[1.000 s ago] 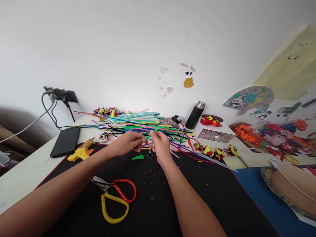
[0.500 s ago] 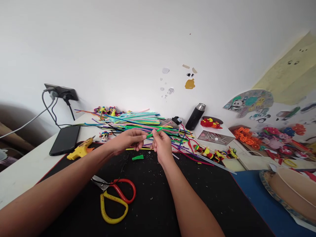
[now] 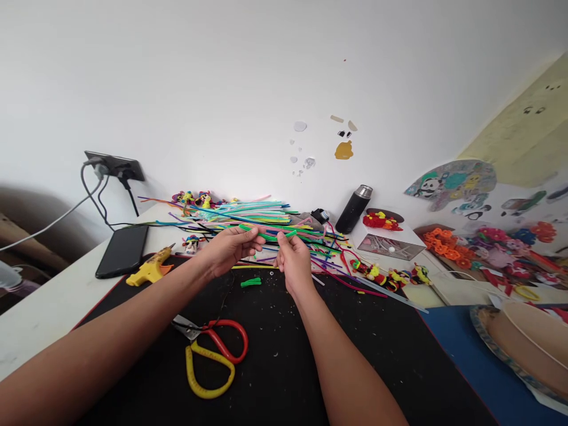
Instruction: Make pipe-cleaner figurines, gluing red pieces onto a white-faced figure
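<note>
Above the black mat (image 3: 355, 355), my left hand (image 3: 233, 247) and my right hand (image 3: 294, 258) pinch a green pipe cleaner (image 3: 268, 237) between thumbs and fingers, one towards each end. It stretches nearly level from hand to hand, with short ends poking out past the thumbs. A small folded bundle of green pipe cleaner (image 3: 251, 282) lies on the mat just below the hands. Scissors (image 3: 193, 350) with one red and one yellow handle rest nearer me, under the left forearm's side.
Behind the hands lies a heap of coloured pipe cleaners (image 3: 266, 210). A yellow glue gun (image 3: 148, 271) and a phone (image 3: 122, 251) are on the left. A black flask (image 3: 352, 212), a white box (image 3: 410, 241) and small pipe-cleaner figures (image 3: 393, 276) stand right.
Both hands have moved slightly apart, so more of the green pipe cleaner shows between them. The left hand's fingers have loosened a little. The whole view has shifted slightly.
</note>
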